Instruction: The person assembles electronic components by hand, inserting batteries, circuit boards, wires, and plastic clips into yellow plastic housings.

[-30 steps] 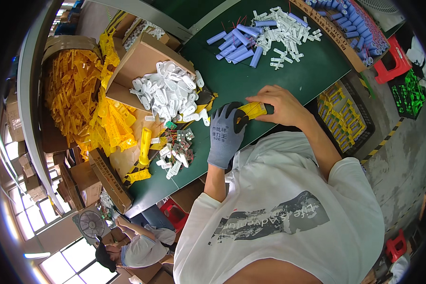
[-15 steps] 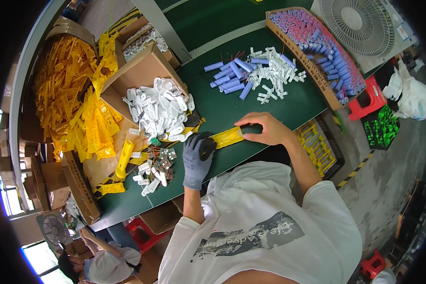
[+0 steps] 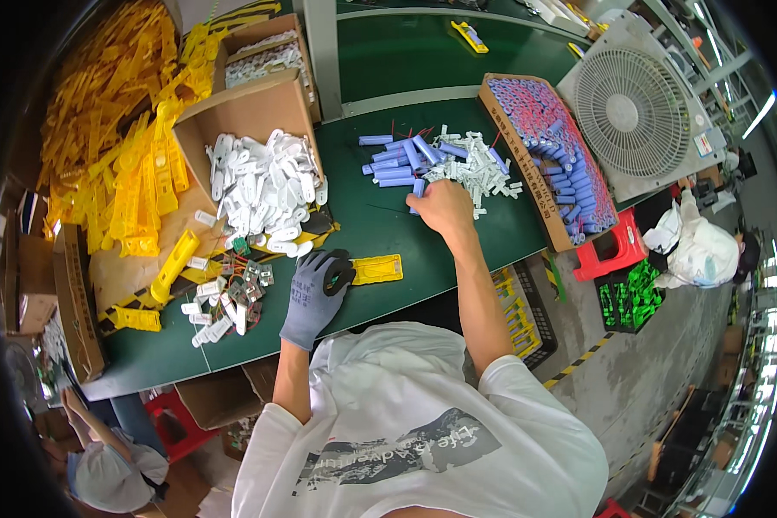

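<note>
My left hand (image 3: pixel 315 293), in a grey glove with black fingertips, grips the left end of a yellow plastic casing (image 3: pixel 378 269) lying on the green table. My bare right hand (image 3: pixel 446 207) reaches to the near edge of a pile of blue cylindrical battery cells (image 3: pixel 394 164). Its thumb and fingers close round one upright blue cell (image 3: pixel 418 187). Small white plastic pieces (image 3: pixel 479 168) lie heaped against the cells, partly behind that hand.
White plastic covers (image 3: pixel 263 186) spill from a tilted carton (image 3: pixel 242 112). Small circuit boards with wires (image 3: pixel 249 285) lie left of my glove. Yellow casings (image 3: pixel 138 181) are piled far left. At right stand a box of cells (image 3: pixel 540 177) and a fan (image 3: pixel 632 112).
My right hand has let go of the yellow casing's right end and moved up to the blue cells, taking hold of one. The left hand stays on the casing. The view has shifted.
</note>
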